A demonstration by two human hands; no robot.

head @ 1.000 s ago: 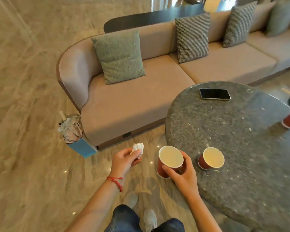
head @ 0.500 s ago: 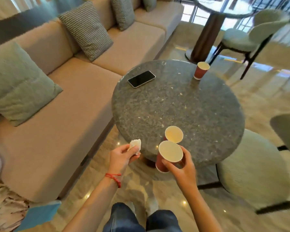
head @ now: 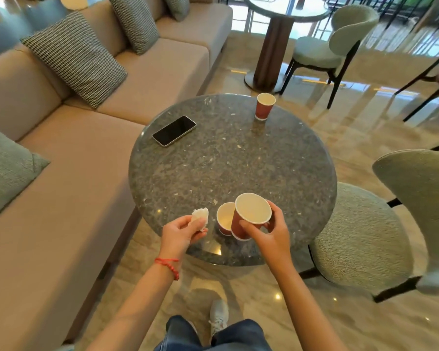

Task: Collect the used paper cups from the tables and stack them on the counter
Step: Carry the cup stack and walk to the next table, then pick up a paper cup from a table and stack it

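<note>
My right hand (head: 269, 233) grips a red paper cup (head: 249, 219) with a white inside, tilted toward me above the near edge of the round grey stone table (head: 238, 168). Just left of it, a second red cup (head: 224, 219) stands on the table, partly hidden behind the held one. A third red cup (head: 264, 106) stands upright at the table's far edge. My left hand (head: 181, 230), with a red string on the wrist, pinches a crumpled white tissue (head: 200, 217) over the table's near left edge.
A black phone (head: 174, 130) lies on the table's far left. A beige sofa (head: 69, 173) with cushions runs along the left. A green upholstered chair (head: 380, 224) stands close on the right. Another table (head: 276, 41) and chair (head: 330, 46) stand beyond.
The view has swung right from the sofa to the whole table. My right hand has carried its cup over the table, next to the standing cup. The left hand still holds the tissue.
</note>
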